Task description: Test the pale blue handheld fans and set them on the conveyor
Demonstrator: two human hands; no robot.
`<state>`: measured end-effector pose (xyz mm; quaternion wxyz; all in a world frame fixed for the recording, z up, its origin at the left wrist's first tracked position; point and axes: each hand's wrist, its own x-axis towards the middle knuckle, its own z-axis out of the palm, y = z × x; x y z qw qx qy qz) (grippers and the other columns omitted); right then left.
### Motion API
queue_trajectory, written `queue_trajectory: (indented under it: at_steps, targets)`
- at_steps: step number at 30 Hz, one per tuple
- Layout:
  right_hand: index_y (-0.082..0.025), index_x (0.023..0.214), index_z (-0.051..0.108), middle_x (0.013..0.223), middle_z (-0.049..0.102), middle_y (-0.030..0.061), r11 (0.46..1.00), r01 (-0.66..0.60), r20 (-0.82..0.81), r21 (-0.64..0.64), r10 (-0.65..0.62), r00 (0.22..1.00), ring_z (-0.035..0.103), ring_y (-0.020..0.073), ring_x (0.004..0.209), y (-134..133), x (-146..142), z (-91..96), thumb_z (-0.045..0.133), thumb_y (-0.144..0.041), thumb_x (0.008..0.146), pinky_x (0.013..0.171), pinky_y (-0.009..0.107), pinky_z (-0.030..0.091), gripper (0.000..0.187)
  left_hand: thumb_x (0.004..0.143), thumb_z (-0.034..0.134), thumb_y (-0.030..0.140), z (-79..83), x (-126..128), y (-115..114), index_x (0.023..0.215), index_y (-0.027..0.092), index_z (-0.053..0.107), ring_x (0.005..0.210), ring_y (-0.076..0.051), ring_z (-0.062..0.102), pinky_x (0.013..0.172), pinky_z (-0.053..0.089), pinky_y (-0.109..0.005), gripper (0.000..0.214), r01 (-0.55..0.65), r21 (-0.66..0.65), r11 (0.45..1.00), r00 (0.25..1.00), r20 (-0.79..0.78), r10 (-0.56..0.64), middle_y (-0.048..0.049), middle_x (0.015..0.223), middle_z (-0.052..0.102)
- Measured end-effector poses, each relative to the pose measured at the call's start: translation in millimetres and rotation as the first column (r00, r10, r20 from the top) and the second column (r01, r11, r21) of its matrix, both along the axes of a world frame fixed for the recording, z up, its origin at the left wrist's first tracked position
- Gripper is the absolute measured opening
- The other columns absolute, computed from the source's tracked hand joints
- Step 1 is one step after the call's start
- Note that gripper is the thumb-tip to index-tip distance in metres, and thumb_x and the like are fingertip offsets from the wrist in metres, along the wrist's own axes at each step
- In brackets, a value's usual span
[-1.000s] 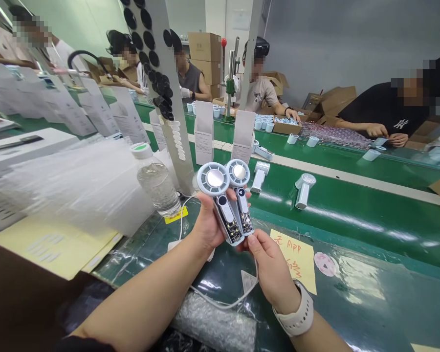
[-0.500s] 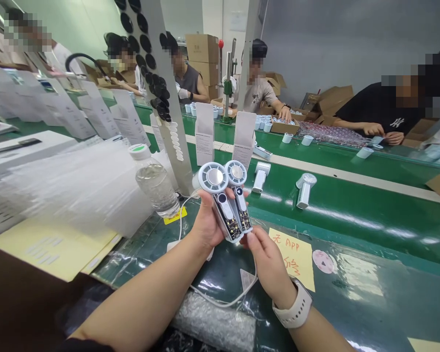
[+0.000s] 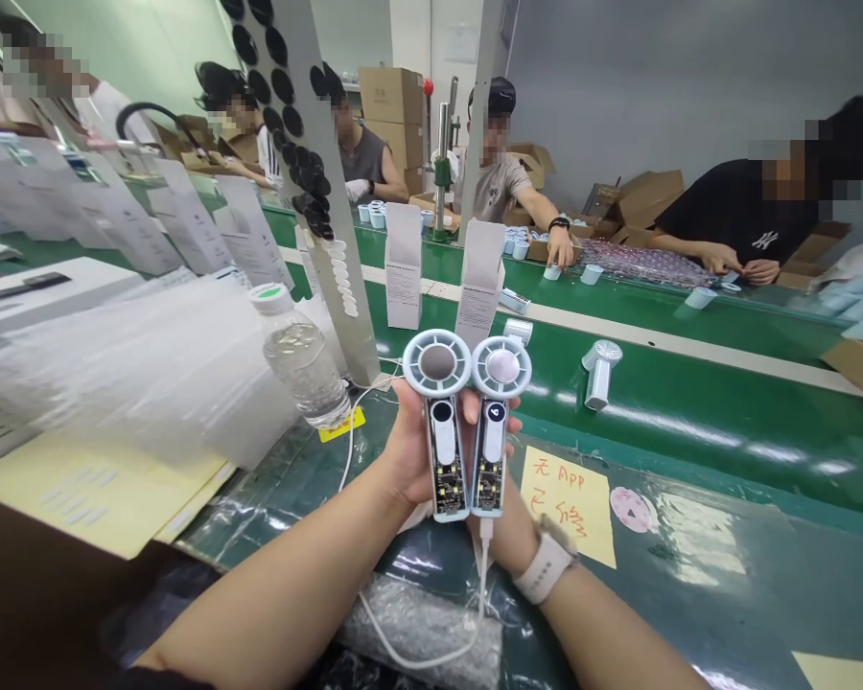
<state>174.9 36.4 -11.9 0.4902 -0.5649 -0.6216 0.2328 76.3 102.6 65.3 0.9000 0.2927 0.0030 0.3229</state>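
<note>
Two pale blue handheld fans [image 3: 444, 450] stand upright side by side, round heads up, with circuit boards showing in the lower handles. My left hand [image 3: 409, 446] is closed around them, its thumb along the left fan and fingertips showing between the fans and past the right one. On the right fan [image 3: 490, 441] a small round display is lit; the left fan's display is dark. A white charging cable [image 3: 484, 565] is plugged into the right fan's bottom end. Behind that fan's lower handle is my right hand [image 3: 514, 522], its fingers hidden.
A water bottle [image 3: 302, 359] stands left beside a metal post [image 3: 323, 192]. White boxes [image 3: 404, 278] stand behind the fans. Another fan [image 3: 602, 374] lies on the green conveyor [image 3: 690, 412]. A handwritten yellow note [image 3: 568, 498] lies right. Co-workers sit across the line.
The fans have come nearer and turned more upright, their heads apart. My right hand has gone from the right fan's bottom end to behind it, and the plugged-in cable now shows.
</note>
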Motion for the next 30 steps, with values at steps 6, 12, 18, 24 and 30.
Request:
queue_trajectory:
  at_steps: [6,12,18,24,30]
  targets:
    - [-0.025,0.086,0.066,0.137,0.054,0.0077,0.976,0.217,-0.403,0.033,-0.185,0.896,0.053,0.0291,0.124,0,86,34.2,0.061,-0.034,0.089,0.093,0.047,0.048,0.011,0.067,0.066,0.076,-23.7,8,-1,0.081,0.013,0.068,0.080,-0.023,0.071,0.074,0.055,-0.032,0.064,0.119,-0.068,0.991,0.970,-0.205,-0.130,-0.0116,0.086,0.074]
    - [-0.033,0.113,0.062,0.129,0.063,0.0054,0.996,0.000,-0.705,-0.084,-0.059,0.706,0.066,0.0192,0.080,-9,77,50.9,0.077,-0.040,0.079,0.054,0.030,0.052,0.038,0.060,0.069,0.078,-31.2,14,-12,0.067,0.014,0.063,0.076,-0.021,0.070,0.069,0.054,-0.029,0.065,0.235,-0.119,0.965,0.920,-0.292,-0.260,-0.0087,0.078,0.071]
    - [-0.024,0.113,0.057,0.068,0.069,0.0009,0.928,-0.349,-0.809,-0.130,0.105,0.579,0.057,0.0158,0.044,-11,74,58.7,0.079,-0.037,0.077,0.036,0.025,0.044,0.044,0.062,0.066,0.079,-29.8,10,-15,0.070,0.014,0.062,0.077,-0.020,0.069,0.070,0.052,-0.027,0.066,0.326,-0.031,0.945,0.904,-0.282,-0.321,-0.0103,0.077,0.072]
    - [-0.024,0.104,0.059,0.057,0.065,-0.0019,0.987,-0.145,-0.761,-0.071,0.040,0.648,0.053,0.0141,0.035,-9,60,54.5,0.075,-0.054,0.078,0.030,0.023,0.038,0.043,0.061,0.064,0.081,-33.1,12,-15,0.068,0.013,0.060,0.078,-0.021,0.068,0.068,0.052,-0.027,0.069,0.292,-0.013,0.956,0.914,-0.289,-0.284,-0.0086,0.076,0.068]
    - [-0.021,0.110,0.065,0.072,0.070,0.0053,0.986,0.076,-0.642,-0.145,-0.153,0.751,0.061,0.0186,0.049,-7,69,44.2,0.048,-0.068,0.089,0.039,0.029,0.044,0.055,0.061,0.067,0.078,-26.5,13,-20,0.066,0.013,0.061,0.081,-0.021,0.069,0.067,0.054,-0.025,0.066,0.266,-0.030,0.964,0.931,-0.251,-0.264,-0.0069,0.076,0.065]
